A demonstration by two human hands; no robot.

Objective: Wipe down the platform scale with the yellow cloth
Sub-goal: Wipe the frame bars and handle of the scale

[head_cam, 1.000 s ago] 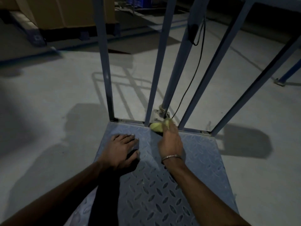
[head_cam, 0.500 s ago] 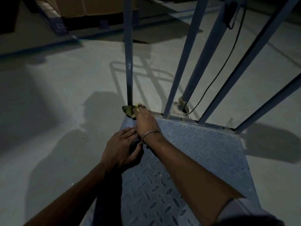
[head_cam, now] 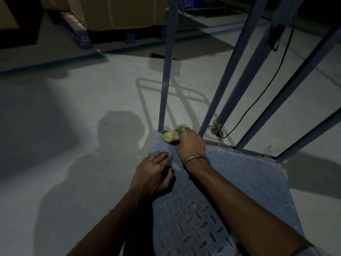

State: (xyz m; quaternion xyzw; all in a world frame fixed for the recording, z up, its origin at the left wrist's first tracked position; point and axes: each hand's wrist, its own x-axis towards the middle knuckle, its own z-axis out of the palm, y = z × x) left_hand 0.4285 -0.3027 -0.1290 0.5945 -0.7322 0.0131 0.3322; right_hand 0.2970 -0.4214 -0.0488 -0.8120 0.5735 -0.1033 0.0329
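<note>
Embossed matt grey metal platform scale, soft yellow cloth, painted metal rails, smooth concrete floor.

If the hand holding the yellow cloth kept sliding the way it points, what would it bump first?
Probably the leftmost blue-grey metal upright bar, at its foot just beyond the crumpled yellow cloth in the right hand; depth is unclear.

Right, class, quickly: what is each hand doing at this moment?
Left hand: open, resting flat on the platform scale.
Right hand: gripping the yellow cloth at the far-left corner.

Two hands, one yellow cloth, one platform scale, perhaps five upright bars.
</note>
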